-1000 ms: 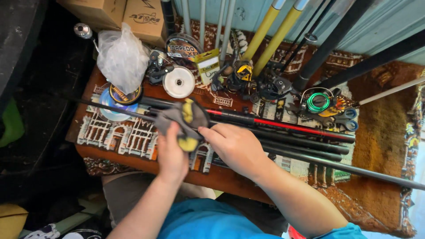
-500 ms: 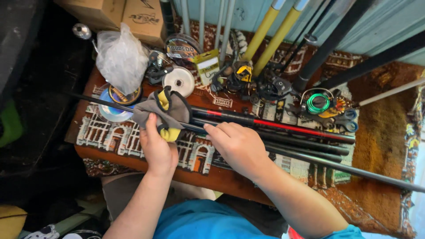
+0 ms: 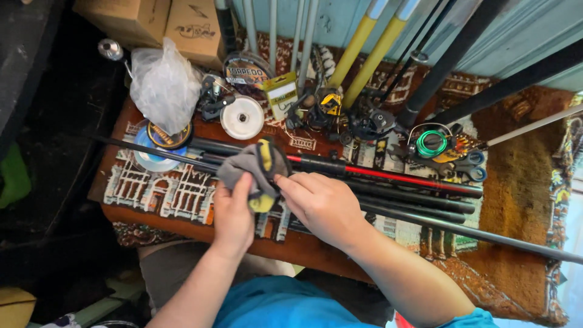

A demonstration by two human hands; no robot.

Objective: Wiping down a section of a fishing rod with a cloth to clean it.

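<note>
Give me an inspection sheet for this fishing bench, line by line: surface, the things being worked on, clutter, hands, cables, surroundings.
Surface: patterned rug over a table, crowded at the back.
Job's things: dark rod sections lie across the rug; grey and yellow cloth wraps the thin one.
Clutter: line spools, reels, green spool, plastic bag, scissors.
Hands: left hand grips the cloth; right hand rests on the rods.
Cables: nothing seen.
Surroundings: upright rods against a blue wall, cardboard boxes back left.
</note>
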